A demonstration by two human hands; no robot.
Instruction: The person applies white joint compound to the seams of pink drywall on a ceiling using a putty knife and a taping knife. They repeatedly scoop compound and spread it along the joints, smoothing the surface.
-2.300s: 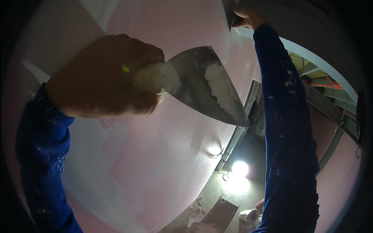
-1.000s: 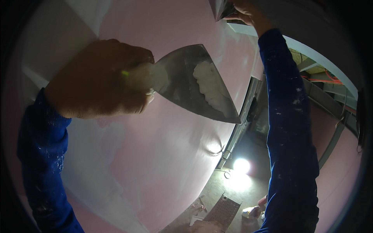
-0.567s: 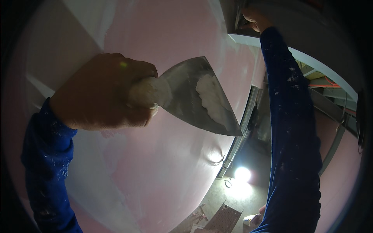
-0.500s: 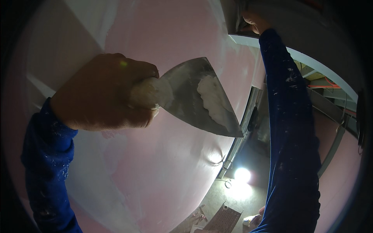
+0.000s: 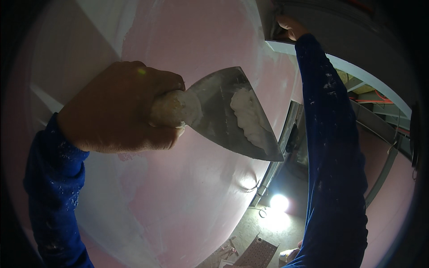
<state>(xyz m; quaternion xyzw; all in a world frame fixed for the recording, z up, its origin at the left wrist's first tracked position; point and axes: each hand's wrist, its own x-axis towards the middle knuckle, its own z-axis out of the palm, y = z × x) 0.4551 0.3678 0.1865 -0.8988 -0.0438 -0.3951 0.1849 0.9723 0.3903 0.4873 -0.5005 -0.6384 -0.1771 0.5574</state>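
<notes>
My left hand (image 5: 123, 107) is closed round the handle of a putty knife (image 5: 214, 105), whose broad metal blade points right. A ridge of white joint compound (image 5: 250, 118) lies along the blade, near its edge. Behind the knife rises a pink plasterboard wall (image 5: 187, 201) with pale smears of compound. My right arm stretches far up, and my right hand (image 5: 292, 27) is at a dark corner above the pale edge (image 5: 286, 47) at the top right. Its fingers are bent, and shadow hides what they grip or press on.
Down on the floor a bright lamp (image 5: 279, 202) shines beside a loop of cable (image 5: 262, 191). A perforated metal platform (image 5: 258, 252) stands at the bottom. At the right, an opening shows metal framing (image 5: 377, 108) and orange cable (image 5: 375, 101). A grey strip (image 5: 384, 172) hangs below it.
The putty knife has shifted slightly right and down in view, its compound unchanged. My right hand and forearm have moved slightly left.
</notes>
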